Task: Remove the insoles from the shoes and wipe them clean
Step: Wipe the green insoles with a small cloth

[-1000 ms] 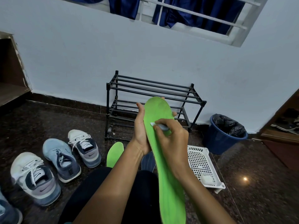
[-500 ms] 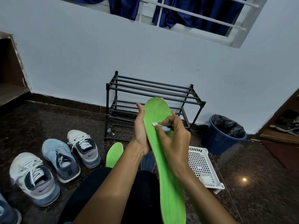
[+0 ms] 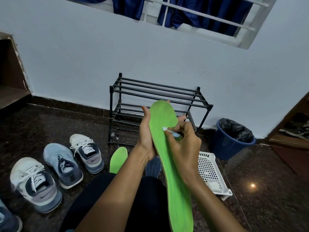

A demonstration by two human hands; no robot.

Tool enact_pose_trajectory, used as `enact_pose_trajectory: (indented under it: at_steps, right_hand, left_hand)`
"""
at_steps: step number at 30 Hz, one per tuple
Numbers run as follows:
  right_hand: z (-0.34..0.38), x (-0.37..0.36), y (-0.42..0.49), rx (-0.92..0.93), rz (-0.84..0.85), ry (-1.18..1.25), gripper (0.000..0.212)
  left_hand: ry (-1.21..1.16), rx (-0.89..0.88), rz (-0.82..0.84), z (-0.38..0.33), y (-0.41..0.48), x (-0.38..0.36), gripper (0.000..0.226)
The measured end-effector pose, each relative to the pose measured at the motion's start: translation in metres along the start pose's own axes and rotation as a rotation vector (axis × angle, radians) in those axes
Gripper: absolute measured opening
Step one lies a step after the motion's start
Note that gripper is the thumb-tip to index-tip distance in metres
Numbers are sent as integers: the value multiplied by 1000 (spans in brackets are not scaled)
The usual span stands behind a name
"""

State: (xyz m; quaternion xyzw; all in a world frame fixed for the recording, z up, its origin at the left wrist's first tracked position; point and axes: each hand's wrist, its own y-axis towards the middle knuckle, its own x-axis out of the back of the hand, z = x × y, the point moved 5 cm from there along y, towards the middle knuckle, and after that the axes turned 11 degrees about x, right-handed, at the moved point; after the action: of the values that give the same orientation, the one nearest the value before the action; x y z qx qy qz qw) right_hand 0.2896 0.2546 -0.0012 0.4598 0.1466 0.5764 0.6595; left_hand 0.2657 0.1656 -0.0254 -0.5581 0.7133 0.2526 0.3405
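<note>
A: What takes up the most room?
B: The dark speckled floor (image 3: 50,124) and the pale wall (image 3: 100,56). A black two-tier shoe rack (image 3: 158,96) stands against the wall. To its right is a blue bin (image 3: 229,148) lined with a black bag (image 3: 237,129). Just in front of the bin, a white perforated basket (image 3: 210,171) lies on the floor.
A: And the shoes?
B: Three sit in a row on the person's left: a white shoe (image 3: 35,185) nearest, a light blue shoe (image 3: 62,164) in the middle, and a second white shoe (image 3: 86,152) farthest. A fourth shoe (image 3: 7,220) is cut off by the bottom left corner.
A: Where is the insole?
B: The green insole (image 3: 168,156) is held up over the person's black-clad legs (image 3: 147,198). Its toe end points towards the rack and its heel runs out of the bottom of the view. It is bright lime green, long, with a rounded toe, fine dots near the tip and a thin tan line down its left edge.
A: Any others?
B: A second green insole (image 3: 117,159) and a dark blue insole (image 3: 153,166) lie on the floor just beyond the legs, partly hidden by the arms.
A: The hands?
B: The left hand (image 3: 147,136) grips the raised insole from behind, thumb on the left edge and fingertips (image 3: 182,118) showing past the right edge. The right hand (image 3: 185,148) pinches a small white-and-blue wipe (image 3: 169,130) and presses it on the insole's upper face
</note>
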Motion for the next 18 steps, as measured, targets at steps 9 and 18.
enact_pose_trajectory:
  at_steps: [9, 18]
  right_hand:
    - [-5, 3, 17, -9, -69, -62, 30]
    - [5, -3, 10, 47, 5, -35, 24]
  left_hand:
    - [77, -43, -61, 0, 5, 9, 80]
    - [33, -17, -27, -1, 1, 5, 79]
